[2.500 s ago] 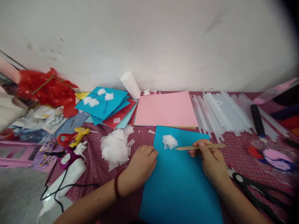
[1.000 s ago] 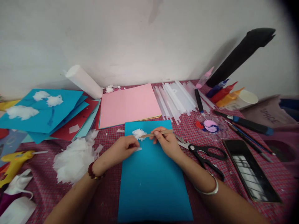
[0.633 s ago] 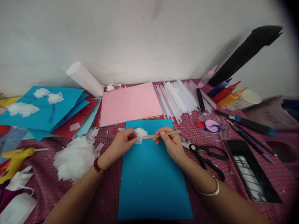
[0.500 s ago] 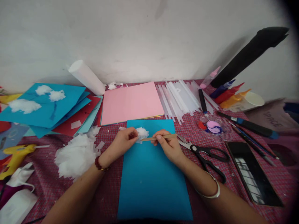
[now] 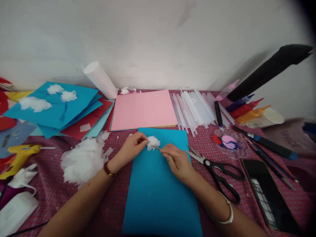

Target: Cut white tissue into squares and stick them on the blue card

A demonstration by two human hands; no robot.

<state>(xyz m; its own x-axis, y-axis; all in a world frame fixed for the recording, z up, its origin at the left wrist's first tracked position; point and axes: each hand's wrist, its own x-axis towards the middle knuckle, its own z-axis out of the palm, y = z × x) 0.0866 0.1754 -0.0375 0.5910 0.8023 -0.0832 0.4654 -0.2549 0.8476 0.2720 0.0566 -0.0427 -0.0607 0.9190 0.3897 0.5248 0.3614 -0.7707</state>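
A blue paper sheet (image 5: 160,194) lies lengthwise before me, with a ruffled tuft of white tissue paper (image 5: 153,142) near its far end. My left hand (image 5: 132,146) pinches at the tuft's left edge, its fingertips closed against the tissue. From the right, my right hand (image 5: 179,163) grips a thin wooden stick (image 5: 158,148), its tip touching the tuft's lower right side. Most of the stick is hidden by the right fingers. Left of the sheet is a heap of white tissue pieces (image 5: 82,161).
Scissors (image 5: 217,171) and a phone (image 5: 269,194) lie on the right, by a paint palette (image 5: 240,148). Pink paper (image 5: 145,110) and translucent glue sticks (image 5: 194,110) are at the back. Leftward are a yellow glue gun (image 5: 22,156) and blue sheets bearing white tufts (image 5: 37,103).
The stick's tip has come onto the tuft, and the stick now shows much less beside the right hand. My left fingers stay at the tuft. The whole view has shifted slightly.
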